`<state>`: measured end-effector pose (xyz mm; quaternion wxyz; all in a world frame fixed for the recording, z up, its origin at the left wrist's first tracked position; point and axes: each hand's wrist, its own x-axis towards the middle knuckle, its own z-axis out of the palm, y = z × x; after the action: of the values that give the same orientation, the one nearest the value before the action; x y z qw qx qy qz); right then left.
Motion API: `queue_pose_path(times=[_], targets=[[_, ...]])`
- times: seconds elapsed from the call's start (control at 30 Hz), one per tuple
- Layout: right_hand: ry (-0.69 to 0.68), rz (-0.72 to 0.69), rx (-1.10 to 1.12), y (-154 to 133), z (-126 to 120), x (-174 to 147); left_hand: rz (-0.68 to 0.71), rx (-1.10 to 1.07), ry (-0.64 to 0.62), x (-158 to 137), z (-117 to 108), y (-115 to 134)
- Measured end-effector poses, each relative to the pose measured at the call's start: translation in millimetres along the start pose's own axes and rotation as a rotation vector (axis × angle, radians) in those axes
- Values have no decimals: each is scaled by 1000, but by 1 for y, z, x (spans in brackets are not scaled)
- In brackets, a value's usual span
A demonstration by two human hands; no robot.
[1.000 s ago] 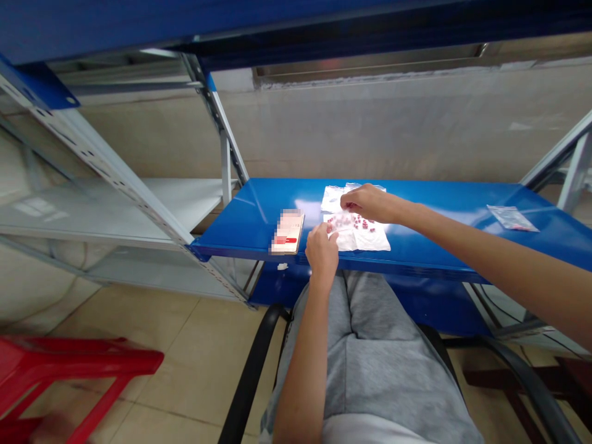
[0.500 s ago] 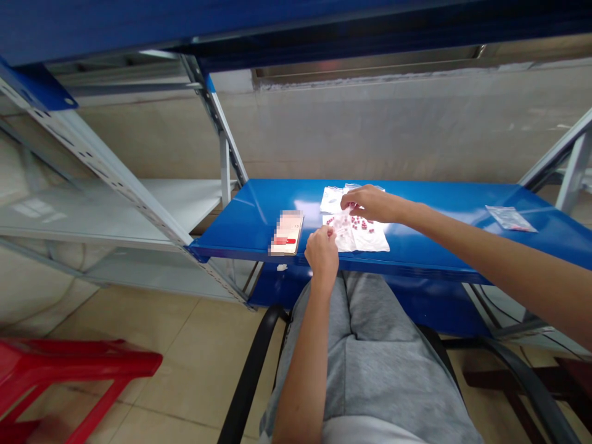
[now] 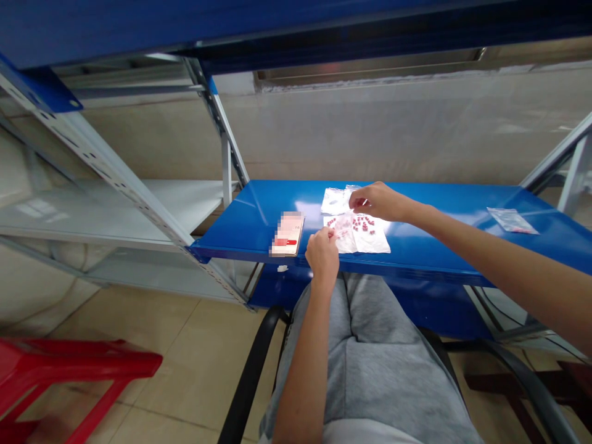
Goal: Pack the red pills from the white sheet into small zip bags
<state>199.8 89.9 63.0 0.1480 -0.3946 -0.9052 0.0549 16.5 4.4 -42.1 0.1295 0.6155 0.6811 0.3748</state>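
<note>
My left hand [image 3: 322, 251] is closed at the shelf's front edge, thumb and fingers pinching the near corner of a small clear plastic bag [image 3: 343, 226]. This bag has a pinkish tint and lies over the left half of a white paper sheet [image 3: 377, 244]. Several small red beads [image 3: 364, 226] are scattered across the paper's right half. Just above the far side of the sheet, my right hand [image 3: 377, 200] is bent down with its fingertips pressed together; what they pinch is too small to make out. White packets [image 3: 332, 200] lie behind the paper, partly covered by my right hand.
A phone [image 3: 287, 234] with a lit screen, partly pixelated, lies left of the paper on the blue shelf [image 3: 439, 228]. Another clear bag [image 3: 512, 221] rests at the right. Metal uprights [image 3: 106, 163] frame the shelf, and a red stool [image 3: 78, 361] stands lower left.
My right hand has shifted slightly to the right, away from the clear bag's upper edge. My left hand has stayed in place, still pinching.
</note>
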Motion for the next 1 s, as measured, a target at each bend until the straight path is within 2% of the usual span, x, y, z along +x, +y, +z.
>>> queue_pose_path(times=[0.4, 0.67, 1.0], targets=[[20, -48, 86, 4, -2, 3, -7, -35, 6, 0, 0, -1], [-13, -96, 37, 4, -4, 11, -20, -17, 6, 1, 0, -1], [9, -115, 15, -1, -6, 4, -40, -21, -7, 0, -1, -1]])
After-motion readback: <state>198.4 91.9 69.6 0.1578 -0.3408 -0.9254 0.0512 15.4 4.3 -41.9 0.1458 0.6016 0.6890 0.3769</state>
